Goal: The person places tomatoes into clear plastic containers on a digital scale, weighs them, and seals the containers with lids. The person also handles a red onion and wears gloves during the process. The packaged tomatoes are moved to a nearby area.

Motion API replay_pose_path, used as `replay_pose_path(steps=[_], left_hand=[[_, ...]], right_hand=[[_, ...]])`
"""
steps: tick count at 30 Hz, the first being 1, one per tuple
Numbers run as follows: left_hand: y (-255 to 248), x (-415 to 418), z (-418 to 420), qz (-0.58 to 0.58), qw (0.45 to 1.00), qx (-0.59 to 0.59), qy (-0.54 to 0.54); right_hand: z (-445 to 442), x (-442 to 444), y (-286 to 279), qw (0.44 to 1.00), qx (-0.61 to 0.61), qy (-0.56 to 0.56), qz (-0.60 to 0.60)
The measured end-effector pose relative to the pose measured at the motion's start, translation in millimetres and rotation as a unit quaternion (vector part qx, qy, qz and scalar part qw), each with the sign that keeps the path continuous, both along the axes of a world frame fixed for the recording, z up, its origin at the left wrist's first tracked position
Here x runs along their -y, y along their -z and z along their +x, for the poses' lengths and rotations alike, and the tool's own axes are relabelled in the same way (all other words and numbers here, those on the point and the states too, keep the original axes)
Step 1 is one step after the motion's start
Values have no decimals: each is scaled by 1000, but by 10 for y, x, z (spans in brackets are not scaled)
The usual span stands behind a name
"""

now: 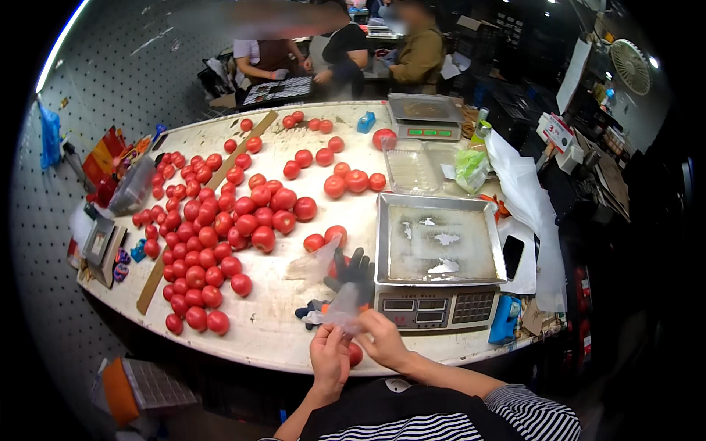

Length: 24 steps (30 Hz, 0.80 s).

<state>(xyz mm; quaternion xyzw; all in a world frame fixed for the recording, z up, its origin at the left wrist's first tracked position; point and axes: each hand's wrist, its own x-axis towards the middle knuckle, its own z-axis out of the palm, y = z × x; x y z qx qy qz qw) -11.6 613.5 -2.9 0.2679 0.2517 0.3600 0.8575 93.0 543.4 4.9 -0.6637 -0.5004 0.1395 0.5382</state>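
Note:
My left hand pinches a thin translucent plastic piece over the table's near edge. At its other side, slightly blurred, my right hand has its fingers closed on the same plastic. Whether this is a bag or a disposable glove, I cannot tell. Just beyond lies a dark work glove, palm and fingers spread, with a second dark glove to its left. Another crumpled plastic piece rests near two tomatoes. One tomato sits between my hands, partly hidden.
A large tomato pile covers the table's left half, crossed by a wooden strip. On the right stand a weighing scale, a blue tape dispenser and a phone. Clear trays and another scale are farther back. Several people work beyond.

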Motion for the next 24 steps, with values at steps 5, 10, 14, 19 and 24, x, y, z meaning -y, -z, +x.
replay_pose_path(steps=[5,10,14,19,24], left_hand=[[98,-35,131,130,989,-60,45],[138,27,182,605,761,-221,78],[69,253,202,551,800,-231,53],[-41,370,283,642,734,-209,75],[92,453,440,683,706,-176,62]], right_hand=[[128,88,-122,996,71,51,15],[116,144,-223,993,97,63,39],[179,241,-212,990,112,76,43],[214,421,-264,987,93,122,47],[292,574,-269,985,104,127,53]])
